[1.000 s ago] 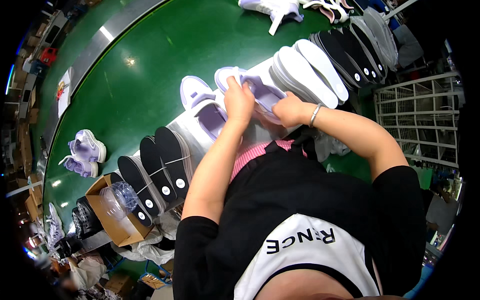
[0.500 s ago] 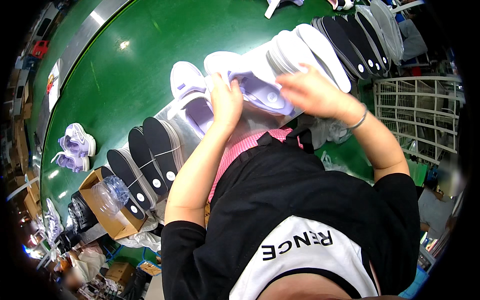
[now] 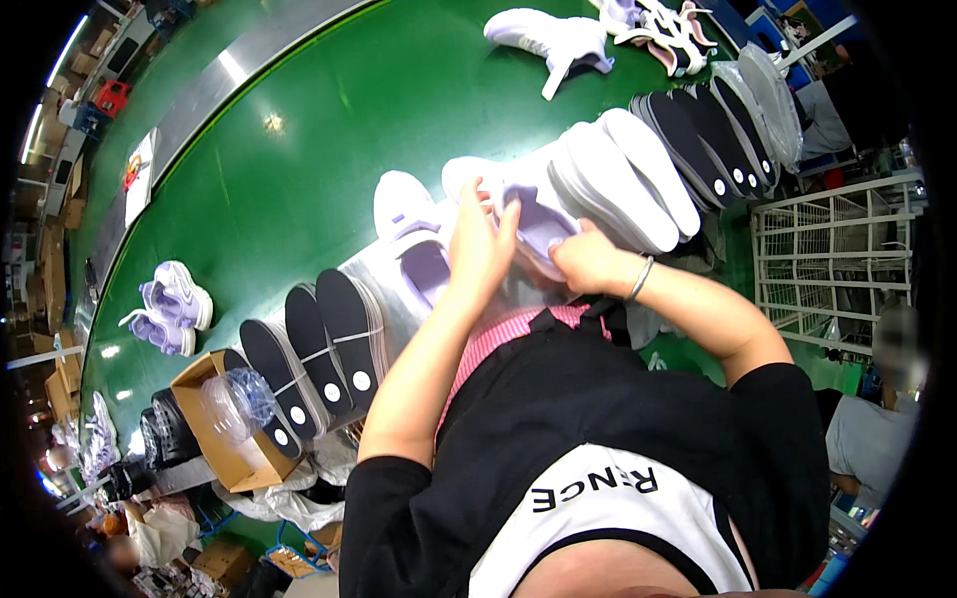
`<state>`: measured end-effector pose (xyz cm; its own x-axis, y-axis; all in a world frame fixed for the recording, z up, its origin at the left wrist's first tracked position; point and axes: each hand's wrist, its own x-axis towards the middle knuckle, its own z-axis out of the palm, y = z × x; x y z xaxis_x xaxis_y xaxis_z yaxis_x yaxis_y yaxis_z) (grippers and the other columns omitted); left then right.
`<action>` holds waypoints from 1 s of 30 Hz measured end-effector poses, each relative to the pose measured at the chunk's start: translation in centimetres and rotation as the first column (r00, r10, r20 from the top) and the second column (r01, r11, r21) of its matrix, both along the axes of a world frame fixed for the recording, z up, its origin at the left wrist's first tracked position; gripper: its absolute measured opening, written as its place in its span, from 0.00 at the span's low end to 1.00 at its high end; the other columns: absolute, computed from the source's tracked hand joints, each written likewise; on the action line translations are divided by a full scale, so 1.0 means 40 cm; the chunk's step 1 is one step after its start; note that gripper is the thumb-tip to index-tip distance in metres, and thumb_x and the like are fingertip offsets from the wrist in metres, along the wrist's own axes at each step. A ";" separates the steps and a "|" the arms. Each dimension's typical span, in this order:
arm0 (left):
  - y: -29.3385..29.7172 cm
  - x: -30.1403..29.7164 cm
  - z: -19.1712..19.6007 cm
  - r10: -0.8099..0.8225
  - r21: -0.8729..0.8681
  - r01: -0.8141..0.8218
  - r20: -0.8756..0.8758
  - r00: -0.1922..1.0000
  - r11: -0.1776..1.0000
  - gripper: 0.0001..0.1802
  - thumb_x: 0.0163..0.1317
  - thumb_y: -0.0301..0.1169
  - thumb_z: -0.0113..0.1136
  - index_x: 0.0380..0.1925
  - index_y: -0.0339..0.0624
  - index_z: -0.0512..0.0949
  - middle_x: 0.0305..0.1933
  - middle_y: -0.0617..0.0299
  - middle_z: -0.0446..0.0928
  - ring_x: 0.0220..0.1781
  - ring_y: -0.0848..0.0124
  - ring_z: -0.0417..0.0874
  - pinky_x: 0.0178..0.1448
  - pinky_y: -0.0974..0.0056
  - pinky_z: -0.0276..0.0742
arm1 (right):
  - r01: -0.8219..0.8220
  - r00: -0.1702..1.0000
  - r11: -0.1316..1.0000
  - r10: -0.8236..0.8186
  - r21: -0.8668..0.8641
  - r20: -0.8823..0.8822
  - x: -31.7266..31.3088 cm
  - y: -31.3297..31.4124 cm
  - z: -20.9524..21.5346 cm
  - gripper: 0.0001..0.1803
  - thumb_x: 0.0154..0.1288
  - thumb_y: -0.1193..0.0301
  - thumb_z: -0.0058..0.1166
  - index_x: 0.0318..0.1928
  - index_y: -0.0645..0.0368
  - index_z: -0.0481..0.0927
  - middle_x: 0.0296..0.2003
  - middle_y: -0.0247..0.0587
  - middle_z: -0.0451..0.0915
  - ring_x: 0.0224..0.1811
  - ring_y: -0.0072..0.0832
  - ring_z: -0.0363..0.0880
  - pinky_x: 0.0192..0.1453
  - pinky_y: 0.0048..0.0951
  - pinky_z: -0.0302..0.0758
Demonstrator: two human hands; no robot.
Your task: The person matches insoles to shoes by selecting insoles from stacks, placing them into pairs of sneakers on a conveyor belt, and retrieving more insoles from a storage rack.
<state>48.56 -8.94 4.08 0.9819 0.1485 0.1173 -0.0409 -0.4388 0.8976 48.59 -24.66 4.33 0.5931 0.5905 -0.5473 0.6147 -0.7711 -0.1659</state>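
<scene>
While a pale purple shoe (image 3: 533, 214) lies at the near edge of the green belt (image 3: 299, 159), both hands close on it. The left hand (image 3: 481, 247) presses its fingers flat on the shoe's side. The right hand (image 3: 588, 261) grips the back end. Its twin shoe (image 3: 414, 234) sits just beside it on the left. White soles (image 3: 628, 179) stand in a row on the right, and black insoles (image 3: 319, 349) lean together on the left.

Your hands (image 3: 478, 249) (image 3: 588, 261) are hemmed in: white soles (image 3: 623, 184) tight on the right, black insoles (image 3: 324, 349) stacked left, second shoe (image 3: 409, 214) just beside. Open green belt (image 3: 299, 149) ahead, plenty of room there. Wire rack (image 3: 832, 254) blocks far right, box (image 3: 214, 439) low left.
</scene>
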 end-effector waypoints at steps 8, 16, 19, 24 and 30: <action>0.099 -0.148 0.017 -0.001 0.527 0.199 -0.353 0.935 0.826 0.47 0.49 0.46 0.52 0.58 0.34 0.35 0.27 0.43 0.74 0.26 0.49 0.76 0.30 0.54 0.71 | 0.186 0.974 0.957 -0.149 0.222 -0.173 -0.066 0.092 -0.034 0.11 0.47 0.68 0.42 0.26 0.63 0.74 0.28 0.51 0.75 0.32 0.43 0.74 0.42 0.57 0.59; 0.151 0.005 0.004 0.124 0.530 0.094 -0.361 0.924 0.843 0.41 0.46 0.33 0.46 0.59 0.43 0.38 0.20 0.44 0.73 0.23 0.50 0.75 0.29 0.53 0.71 | -0.115 0.992 0.555 0.023 0.824 0.123 -0.005 0.104 0.065 0.14 0.52 0.64 0.45 0.36 0.61 0.72 0.36 0.48 0.73 0.41 0.39 0.71 0.44 0.41 0.63; 0.253 0.103 0.020 0.236 0.558 -0.066 -0.239 0.942 0.827 0.40 0.46 0.32 0.46 0.59 0.44 0.40 0.21 0.43 0.73 0.24 0.51 0.76 0.31 0.53 0.71 | -0.084 0.988 0.589 -0.059 0.804 0.146 0.092 0.046 0.112 0.13 0.49 0.69 0.49 0.36 0.61 0.72 0.39 0.48 0.72 0.43 0.40 0.69 0.47 0.35 0.64; 0.347 0.224 0.118 0.448 0.648 -0.339 -0.004 0.894 0.682 0.36 0.51 0.31 0.49 0.59 0.43 0.45 0.41 0.48 0.69 0.41 0.56 0.73 0.38 0.57 0.70 | 0.129 0.923 0.746 -0.332 0.653 0.196 0.278 -0.103 0.085 0.17 0.47 0.72 0.51 0.40 0.62 0.71 0.41 0.50 0.70 0.45 0.43 0.66 0.50 0.35 0.63; 0.196 0.131 -0.053 0.138 0.436 -0.152 0.065 0.988 0.887 0.26 0.48 0.29 0.51 0.49 0.34 0.61 0.45 0.46 0.66 0.48 0.52 0.66 0.49 0.57 0.63 | 0.340 0.765 0.852 -0.497 0.398 0.409 0.537 -0.240 0.007 0.30 0.41 0.77 0.53 0.50 0.62 0.61 0.48 0.49 0.64 0.51 0.43 0.61 0.52 0.37 0.63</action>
<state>53.80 -1.09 1.95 0.9482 0.2153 0.2338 0.0287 -0.7906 0.6117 70.08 -34.25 4.60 0.9538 0.2992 0.0284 0.2990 -0.9348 -0.1917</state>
